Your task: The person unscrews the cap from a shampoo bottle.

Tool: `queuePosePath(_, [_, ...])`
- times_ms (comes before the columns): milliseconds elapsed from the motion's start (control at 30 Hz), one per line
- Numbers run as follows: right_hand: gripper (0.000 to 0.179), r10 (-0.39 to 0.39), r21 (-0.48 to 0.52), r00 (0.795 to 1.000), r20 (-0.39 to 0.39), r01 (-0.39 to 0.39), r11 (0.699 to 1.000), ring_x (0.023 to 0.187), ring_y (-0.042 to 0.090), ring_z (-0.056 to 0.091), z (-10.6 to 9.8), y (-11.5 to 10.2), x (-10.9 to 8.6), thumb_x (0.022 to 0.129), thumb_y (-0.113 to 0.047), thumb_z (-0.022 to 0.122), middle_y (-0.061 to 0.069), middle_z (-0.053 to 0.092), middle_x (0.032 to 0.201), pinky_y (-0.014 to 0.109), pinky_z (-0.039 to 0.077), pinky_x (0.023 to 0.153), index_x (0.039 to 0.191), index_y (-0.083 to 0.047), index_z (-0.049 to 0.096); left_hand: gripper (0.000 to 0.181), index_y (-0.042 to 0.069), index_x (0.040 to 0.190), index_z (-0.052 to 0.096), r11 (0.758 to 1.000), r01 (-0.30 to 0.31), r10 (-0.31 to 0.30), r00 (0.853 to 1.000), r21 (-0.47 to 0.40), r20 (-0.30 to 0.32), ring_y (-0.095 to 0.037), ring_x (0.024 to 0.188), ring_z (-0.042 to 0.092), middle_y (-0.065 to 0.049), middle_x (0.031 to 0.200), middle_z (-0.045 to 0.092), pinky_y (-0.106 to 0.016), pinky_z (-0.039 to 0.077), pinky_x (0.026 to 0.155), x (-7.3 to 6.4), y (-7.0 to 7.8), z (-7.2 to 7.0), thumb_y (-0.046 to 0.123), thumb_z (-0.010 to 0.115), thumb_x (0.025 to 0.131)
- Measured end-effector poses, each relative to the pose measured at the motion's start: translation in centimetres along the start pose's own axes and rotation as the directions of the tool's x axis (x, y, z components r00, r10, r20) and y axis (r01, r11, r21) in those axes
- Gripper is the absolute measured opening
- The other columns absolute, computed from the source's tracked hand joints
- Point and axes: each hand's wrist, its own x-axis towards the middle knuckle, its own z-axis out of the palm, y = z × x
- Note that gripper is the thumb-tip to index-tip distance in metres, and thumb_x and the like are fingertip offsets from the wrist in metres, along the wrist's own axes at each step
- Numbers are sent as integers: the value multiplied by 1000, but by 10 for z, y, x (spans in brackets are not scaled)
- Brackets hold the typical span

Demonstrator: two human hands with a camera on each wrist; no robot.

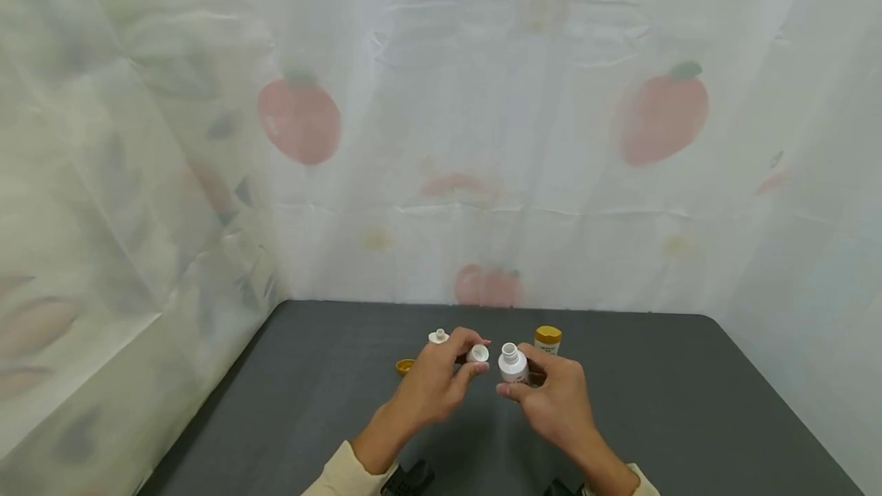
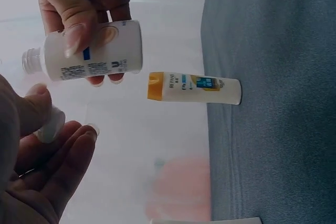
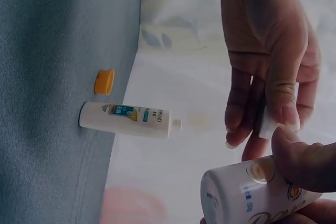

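My left hand (image 1: 436, 373) pinches a small white screw cap (image 1: 478, 354) between thumb and fingers, its hollow side showing. Just to the right, my right hand (image 1: 560, 396) grips a white bottle (image 1: 513, 364) whose threaded neck is uncovered. Cap and bottle are apart, held above the table. In the left wrist view the bottle (image 2: 94, 51) has its printed back label showing, with the thumb across it. From the right wrist view, "Dove" lettering and "50g" can be read on the bottle (image 3: 257, 192).
A white bottle with a gold cap (image 1: 547, 339) stands behind my right hand. Behind my left hand stands a similar uncapped bottle (image 3: 128, 119), beside a loose gold cap (image 3: 104, 82) on the dark grey table (image 1: 331, 404). Fruit-printed curtains (image 1: 441, 136) hang around the table.
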Motion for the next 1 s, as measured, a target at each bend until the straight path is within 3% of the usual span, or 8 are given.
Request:
queuePosePath(167, [52, 55, 61, 998, 13, -56, 997, 91, 25, 80, -1, 2, 0, 71, -6, 94, 15, 81, 103, 35, 65, 77, 121, -4, 77, 23, 9, 118, 65, 998, 35, -37, 998, -46, -57, -12, 92, 70, -3, 115, 74, -28, 60, 79, -1, -2, 6, 14, 74, 97])
queuePosePath(267, [51, 61, 90, 998, 15, -62, 994, 92, 24, 80, -1, 4, 1, 71, -6, 94, 13, 81, 102, 33, 65, 77, 120, -6, 78, 21, 10, 113, 67, 996, 48, -56, 992, -71, -113, -10, 89, 65, -1, 106, 70, -31, 59, 78, -2, -5, 9, 13, 77, 94])
queuePosePath(367, [50, 68, 106, 998, 13, -69, 992, 96, 24, 79, -1, 5, 2, 72, -5, 94, 11, 81, 103, 32, 65, 80, 119, -8, 79, 28, 8, 120, 69, 996, 51, -61, 985, -70, -158, -8, 87, 62, -1, 100, 69, -33, 58, 76, -4, -7, 12, 11, 77, 93])
queuePosePath(500, [53, 72, 118, 997, 8, -73, 990, 99, 26, 79, 0, 7, 4, 72, -6, 94, 13, 81, 106, 36, 65, 83, 122, -4, 77, 34, 6, 125, 72, 999, 25, -33, 979, -38, -203, -8, 85, 59, -5, 106, 71, -31, 56, 72, -5, -10, 16, 9, 78, 92])
queuePosePath(633, [54, 76, 125, 997, 2, -76, 989, 99, 27, 79, 1, 9, 6, 72, -6, 94, 15, 80, 106, 37, 65, 84, 123, -2, 76, 29, 6, 116, 76, 1000, 1, -1, 972, 1, -236, -10, 82, 62, -6, 105, 75, -30, 57, 73, -4, -12, 19, 9, 82, 88])
queuePosePath(733, [54, 74, 119, 997, -6, -73, 990, 99, 28, 79, 1, 11, 7, 73, -6, 94, 16, 80, 106, 37, 65, 84, 123, -1, 76, 29, 6, 113, 78, 1000, 24, -21, 971, 12, -237, -12, 82, 67, -5, 102, 78, -33, 60, 75, -4, -11, 20, 10, 84, 85])
queuePosePath(1000, [54, 89, 108, 996, -17, -87, 990, 101, 30, 79, 5, 20, 11, 74, -7, 93, 18, 80, 107, 40, 65, 85, 124, 0, 75, 28, 8, 113, 79, 986, 169, -168, 968, -10, -186, -16, 89, 77, -6, 104, 81, -35, 64, 80, -2, -9, 23, 11, 85, 86])
